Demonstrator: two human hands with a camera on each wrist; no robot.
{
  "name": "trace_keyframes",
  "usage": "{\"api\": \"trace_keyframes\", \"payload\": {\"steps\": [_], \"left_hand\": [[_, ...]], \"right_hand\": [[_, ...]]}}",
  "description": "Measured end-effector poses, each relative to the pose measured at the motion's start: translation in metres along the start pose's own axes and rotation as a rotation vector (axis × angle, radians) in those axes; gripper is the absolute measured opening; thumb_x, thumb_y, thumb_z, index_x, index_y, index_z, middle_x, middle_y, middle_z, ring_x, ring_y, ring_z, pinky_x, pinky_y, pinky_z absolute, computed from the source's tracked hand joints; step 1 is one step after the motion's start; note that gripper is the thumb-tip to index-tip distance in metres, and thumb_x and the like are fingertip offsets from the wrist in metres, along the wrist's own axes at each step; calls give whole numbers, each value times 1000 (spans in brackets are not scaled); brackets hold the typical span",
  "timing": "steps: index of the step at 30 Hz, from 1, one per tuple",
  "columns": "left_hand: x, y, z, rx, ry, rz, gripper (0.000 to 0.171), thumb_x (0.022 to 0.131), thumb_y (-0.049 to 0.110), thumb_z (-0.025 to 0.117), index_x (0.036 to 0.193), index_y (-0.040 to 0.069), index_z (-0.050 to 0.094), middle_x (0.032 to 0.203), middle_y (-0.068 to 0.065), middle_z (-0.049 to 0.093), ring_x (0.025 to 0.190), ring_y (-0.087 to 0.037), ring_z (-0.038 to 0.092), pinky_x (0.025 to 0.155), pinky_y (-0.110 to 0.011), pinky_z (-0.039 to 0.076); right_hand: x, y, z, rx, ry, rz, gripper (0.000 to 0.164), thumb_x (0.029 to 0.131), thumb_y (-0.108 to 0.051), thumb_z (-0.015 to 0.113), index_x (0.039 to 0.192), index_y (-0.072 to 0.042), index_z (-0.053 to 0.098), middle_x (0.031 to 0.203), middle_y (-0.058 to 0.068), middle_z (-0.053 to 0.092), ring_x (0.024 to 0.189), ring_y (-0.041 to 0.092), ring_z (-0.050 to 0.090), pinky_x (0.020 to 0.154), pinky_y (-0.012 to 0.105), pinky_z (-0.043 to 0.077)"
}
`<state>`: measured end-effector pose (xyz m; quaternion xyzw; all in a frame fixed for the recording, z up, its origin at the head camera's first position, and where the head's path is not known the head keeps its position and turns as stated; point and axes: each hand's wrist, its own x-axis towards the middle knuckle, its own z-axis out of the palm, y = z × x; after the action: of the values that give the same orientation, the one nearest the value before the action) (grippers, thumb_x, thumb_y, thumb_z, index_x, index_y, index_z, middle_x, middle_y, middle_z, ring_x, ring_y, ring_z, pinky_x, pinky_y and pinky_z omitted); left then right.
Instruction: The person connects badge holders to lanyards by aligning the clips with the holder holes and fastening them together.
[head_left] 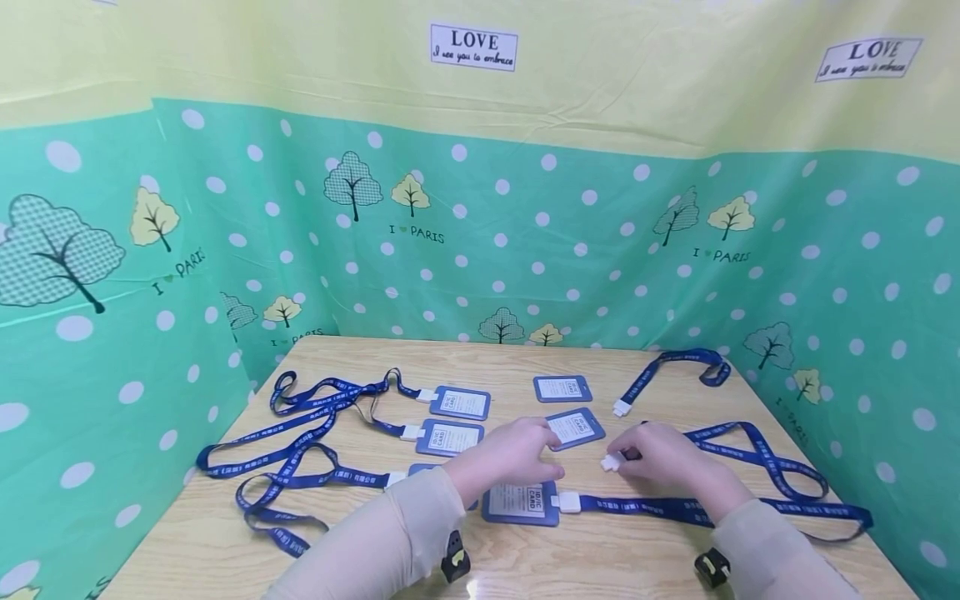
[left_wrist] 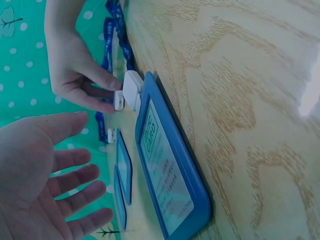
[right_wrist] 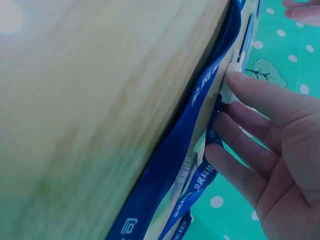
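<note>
My right hand (head_left: pixel 663 457) pinches the white plastic clip (head_left: pixel 612 461) of a blue lanyard (head_left: pixel 772 458) between thumb and fingers, just above the table. Relaxed and spread, my left hand (left_wrist: pixel 30 170) holds nothing in the left wrist view. In the head view it is beside a blue ID card holder (head_left: pixel 576 427); whether it touches the holder I cannot tell. Nearer me lies another card holder (head_left: pixel 517 504), joined by a white clip (head_left: pixel 570 502) to a lanyard (head_left: pixel 645 507) running right. My left hand hangs partly over that holder.
At the left lie card holders (head_left: pixel 459 403) with lanyards (head_left: pixel 300 450) attached; my left forearm partly hides one. A loose card holder (head_left: pixel 562 388) and a lanyard (head_left: pixel 675 358) lie at the back of the wooden table (head_left: pixel 517 567). Green patterned cloth (head_left: pixel 465 283) hangs around it.
</note>
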<state>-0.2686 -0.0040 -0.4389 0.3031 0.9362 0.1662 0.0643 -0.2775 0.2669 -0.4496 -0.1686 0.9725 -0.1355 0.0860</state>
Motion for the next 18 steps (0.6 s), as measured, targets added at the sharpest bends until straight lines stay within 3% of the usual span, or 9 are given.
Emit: {"api": "trace_keyframes", "payload": {"steps": [18], "left_hand": [[-1,2,-6,3,5,9,46,92,47,73,130,22,70,144,-1,57,131,-21,54,106,-41,49]], "right_hand": [[-2,-1,2,-22,30,10,17,88,-22,81,105,-23,80,107,-4,75,110,25,68,97,53,53]]}}
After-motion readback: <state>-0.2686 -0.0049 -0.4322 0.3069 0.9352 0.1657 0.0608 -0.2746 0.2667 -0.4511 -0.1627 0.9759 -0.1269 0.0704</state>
